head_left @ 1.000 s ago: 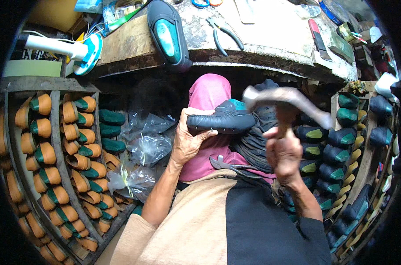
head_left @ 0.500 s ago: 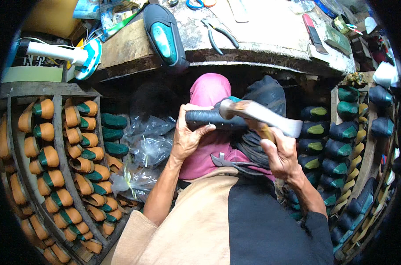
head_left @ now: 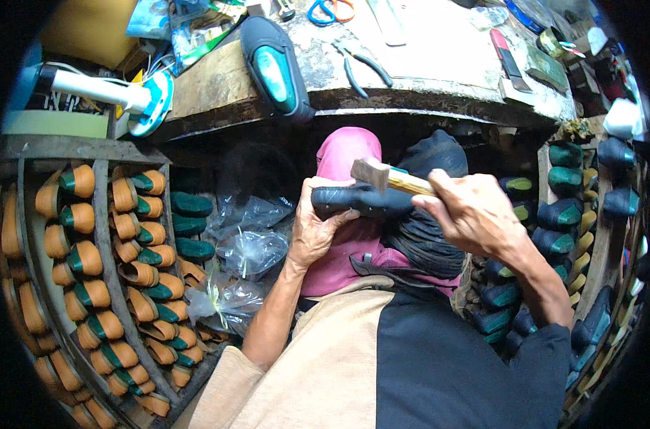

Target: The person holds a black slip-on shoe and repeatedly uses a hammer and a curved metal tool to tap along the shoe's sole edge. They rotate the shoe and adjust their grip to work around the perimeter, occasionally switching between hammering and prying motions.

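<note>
A black shoe (head_left: pixel 364 201) lies sideways across my knees, its toe end to the left. My left hand (head_left: pixel 316 227) is closed round that end, with the thumb along the near side and the fingers behind. In my right hand (head_left: pixel 479 214) is a hammer (head_left: pixel 405 181), gripped by its wooden handle. The metal head is just above the shoe's far edge; whether it touches, I cannot tell. Beyond my knees, another black shoe (head_left: pixel 276 75) with a teal patch on its sole rests sole-up over the bench edge.
The worn bench (head_left: pixel 439 75) ahead holds pliers (head_left: pixel 361 68), scissors (head_left: pixel 331 11) and a red-handled knife (head_left: pixel 509 61). Racks of orange-brown shoes (head_left: pixel 89 261) stand left, dark shoes (head_left: pixel 559 213) right. Clear plastic bags (head_left: pixel 250 250) sit beside my left arm. A white lamp (head_left: pixel 100 89) is at upper left.
My right hand has moved up and to the right. The hammer has turned, so its head now points left over the shoe. My left hand keeps its hold, and the view has shifted slightly.
</note>
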Demonstrator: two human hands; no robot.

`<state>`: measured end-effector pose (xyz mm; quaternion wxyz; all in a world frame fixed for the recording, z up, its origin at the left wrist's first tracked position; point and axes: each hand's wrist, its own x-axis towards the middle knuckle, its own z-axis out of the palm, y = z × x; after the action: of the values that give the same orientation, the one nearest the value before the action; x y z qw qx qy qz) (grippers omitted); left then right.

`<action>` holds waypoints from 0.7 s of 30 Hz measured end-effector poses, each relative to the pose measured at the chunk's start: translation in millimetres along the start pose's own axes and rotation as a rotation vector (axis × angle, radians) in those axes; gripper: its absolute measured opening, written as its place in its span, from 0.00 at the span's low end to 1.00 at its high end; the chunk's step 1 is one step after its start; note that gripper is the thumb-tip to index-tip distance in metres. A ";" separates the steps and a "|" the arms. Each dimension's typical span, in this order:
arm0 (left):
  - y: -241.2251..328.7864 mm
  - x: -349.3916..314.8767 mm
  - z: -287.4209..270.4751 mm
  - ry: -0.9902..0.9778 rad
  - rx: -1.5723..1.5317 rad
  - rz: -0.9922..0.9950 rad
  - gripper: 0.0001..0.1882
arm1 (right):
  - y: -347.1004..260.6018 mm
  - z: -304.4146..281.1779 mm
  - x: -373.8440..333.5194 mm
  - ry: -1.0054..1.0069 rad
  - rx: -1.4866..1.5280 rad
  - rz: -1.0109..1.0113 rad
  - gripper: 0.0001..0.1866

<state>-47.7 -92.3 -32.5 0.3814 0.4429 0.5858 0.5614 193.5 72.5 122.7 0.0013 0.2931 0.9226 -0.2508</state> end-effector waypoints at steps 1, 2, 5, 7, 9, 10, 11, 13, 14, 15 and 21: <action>1.2 -0.8 -1.2 0.000 0.130 0.060 0.30 | 0.2 0.0 -2.6 0.002 -0.028 0.051 0.18; 1.6 -0.5 0.8 0.022 0.022 -0.007 0.29 | 2.8 1.9 -3.0 0.044 0.037 -0.042 0.16; 2.1 3.4 2.8 0.039 -0.093 -0.075 0.28 | 9.9 12.1 -5.0 0.040 0.301 -0.150 0.18; 2.4 7.4 3.7 0.032 -0.036 -0.057 0.27 | 13.8 16.9 -0.5 0.008 0.121 -0.069 0.19; 3.4 11.4 2.7 0.037 0.017 -0.058 0.26 | 13.4 16.8 7.7 0.093 0.009 -0.027 0.19; 4.2 10.7 2.9 0.067 0.106 -0.015 0.26 | 10.5 13.0 10.7 0.096 0.061 -0.007 0.18; 4.9 10.8 3.7 0.060 0.007 -0.077 0.28 | 6.8 9.2 16.1 0.076 0.212 -0.034 0.17; 3.4 14.2 5.2 0.055 -0.186 -0.179 0.30 | 0.6 3.1 33.4 -0.091 0.456 -0.030 0.16; 3.5 13.4 1.6 0.074 0.088 -0.107 0.30 | -0.9 1.7 42.2 -0.088 0.202 -0.089 0.20; 0.3 18.2 2.4 0.020 -0.110 -0.154 0.29 | -0.6 0.4 51.0 -0.043 0.056 -0.180 0.23; -9.7 18.9 -16.4 0.067 -0.102 -0.149 0.28 | 11.2 5.4 65.4 0.038 0.461 -0.261 0.30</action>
<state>-70.0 -79.4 -40.0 0.4243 0.3589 0.6002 0.5752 144.6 113.2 103.1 -0.1153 0.1690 0.8709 -0.4469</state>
